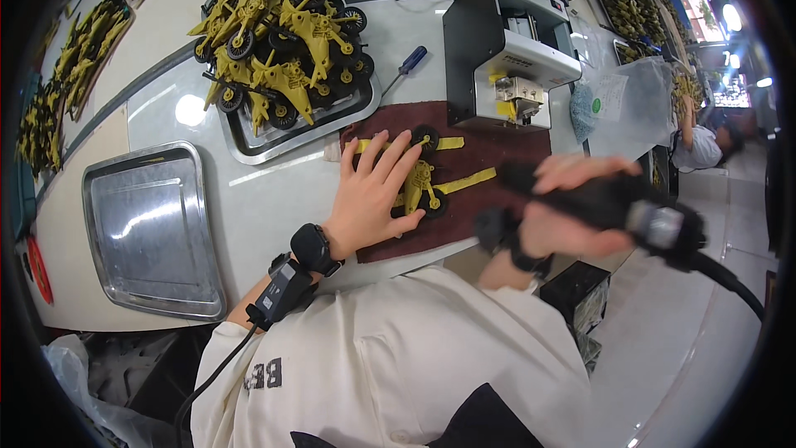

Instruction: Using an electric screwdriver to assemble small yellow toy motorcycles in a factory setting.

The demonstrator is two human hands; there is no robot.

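Note:
My left hand [365, 195] lies with its fingers spread over a yellow toy motorcycle [421, 179] with black wheels, covering part of it. The toy rests on its side on a dark brown cloth [514, 145], beside strips of yellow tape [470, 180] stuck to the cloth. Right of it, my right hand [560, 228] is wrapped round a black corded electric screwdriver [609, 199]. Hand and tool are blurred, raised above the cloth's right edge, with the tip pointing left toward the toy. A gap remains between tip and toy.
Behind the cloth stands a black-and-white screw feeder [518, 58]. A heap of yellow toy motorcycles [282, 42] fills a metal tray [249, 150], near a blue-handled screwdriver [406, 65]. Another metal tray [153, 232] lies left. A plastic bag [634, 108] and another person [701, 145] are at right.

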